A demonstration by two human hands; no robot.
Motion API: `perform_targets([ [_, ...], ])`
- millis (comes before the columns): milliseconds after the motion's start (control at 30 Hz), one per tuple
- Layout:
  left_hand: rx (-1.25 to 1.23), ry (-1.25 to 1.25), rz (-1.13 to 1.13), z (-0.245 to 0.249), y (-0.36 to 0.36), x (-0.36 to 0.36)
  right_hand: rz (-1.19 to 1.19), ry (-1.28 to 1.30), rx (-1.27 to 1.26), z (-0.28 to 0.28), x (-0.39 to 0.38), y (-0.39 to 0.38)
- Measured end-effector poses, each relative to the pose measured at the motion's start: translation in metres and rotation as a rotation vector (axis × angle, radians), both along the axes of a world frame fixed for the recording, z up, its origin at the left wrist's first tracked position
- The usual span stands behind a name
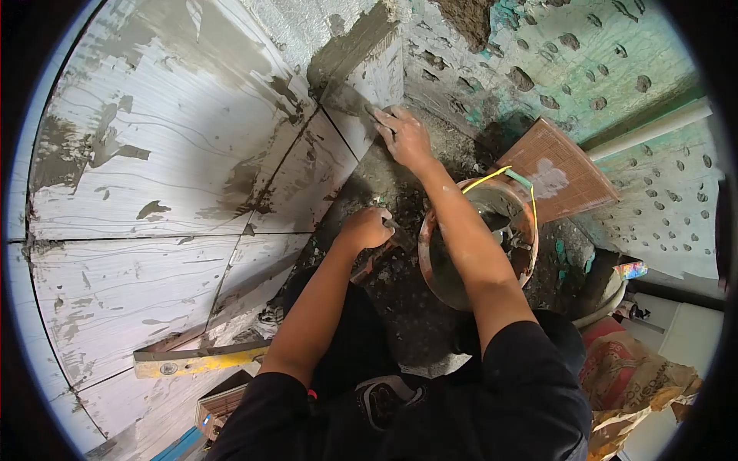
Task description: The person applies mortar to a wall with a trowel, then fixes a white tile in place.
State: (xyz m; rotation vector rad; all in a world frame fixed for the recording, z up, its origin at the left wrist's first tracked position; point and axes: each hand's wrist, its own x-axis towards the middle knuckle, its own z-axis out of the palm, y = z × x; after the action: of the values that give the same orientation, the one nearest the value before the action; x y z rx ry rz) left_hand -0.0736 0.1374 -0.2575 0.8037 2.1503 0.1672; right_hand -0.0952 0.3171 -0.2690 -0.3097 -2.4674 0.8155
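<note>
My right hand (405,136) presses on the edge of a white wall tile (373,92) smeared with grey mortar, near a corner of the wall. My left hand (367,227) is closed around a tool handle (396,230), held low over the dirty floor beside a bucket (523,230) of grey mortar. Both forearms stretch forward from black sleeves.
Large white tiles (154,177) streaked with mortar cover the left wall. The green wall (600,61) on the right is chipped with many pits. A brown ridged tile (561,173) leans behind the bucket. A yellow level (200,359) lies at lower left, a cement sack (638,376) at lower right.
</note>
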Motion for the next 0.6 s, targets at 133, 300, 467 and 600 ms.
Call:
perform_targets([
  [133,0.040,0.008,-0.017,-0.009,-0.005,0.000,-0.010,0.070,0.033,0.003,-0.009,-0.007],
  [300,0.069,0.008,-0.006,-0.019,-0.010,-0.001,0.000,-0.017,0.021,0.028,0.003,-0.017],
  [467,0.087,0.017,0.004,-0.011,-0.005,0.000,-0.034,-0.158,0.098,0.055,0.029,0.002],
  [600,0.087,0.018,0.012,-0.004,-0.004,0.002,-0.061,-0.073,0.015,0.068,0.021,-0.003],
])
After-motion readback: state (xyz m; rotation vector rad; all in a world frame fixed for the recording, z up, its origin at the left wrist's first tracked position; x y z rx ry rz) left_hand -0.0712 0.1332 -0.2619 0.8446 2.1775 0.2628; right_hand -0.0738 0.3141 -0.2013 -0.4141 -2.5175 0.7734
